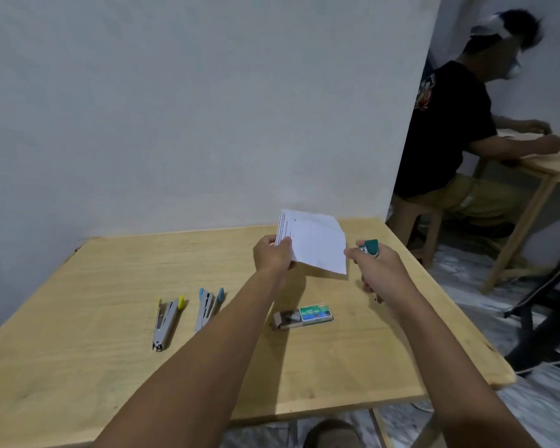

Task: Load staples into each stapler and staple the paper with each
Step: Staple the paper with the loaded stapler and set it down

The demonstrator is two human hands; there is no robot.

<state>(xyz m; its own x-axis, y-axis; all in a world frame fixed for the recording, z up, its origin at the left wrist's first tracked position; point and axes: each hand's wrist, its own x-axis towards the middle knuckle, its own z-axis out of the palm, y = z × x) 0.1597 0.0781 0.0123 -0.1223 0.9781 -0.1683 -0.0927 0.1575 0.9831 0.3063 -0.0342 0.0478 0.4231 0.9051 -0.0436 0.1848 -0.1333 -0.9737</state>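
Pinching thin white paper (316,242), the left hand (272,257) sits beside the right hand (382,270) gripping a green-tipped stapler (371,247).

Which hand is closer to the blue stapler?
Left. The left hand, holding the paper, is right of the blue stapler; the right hand, gripping the green stapler, is farther right.

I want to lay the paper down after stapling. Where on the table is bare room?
Bare wood: left of the yellow stapler, the far strip by the wall, and the near right corner past the staple box. Crowded: the middle, around the blue stapler.
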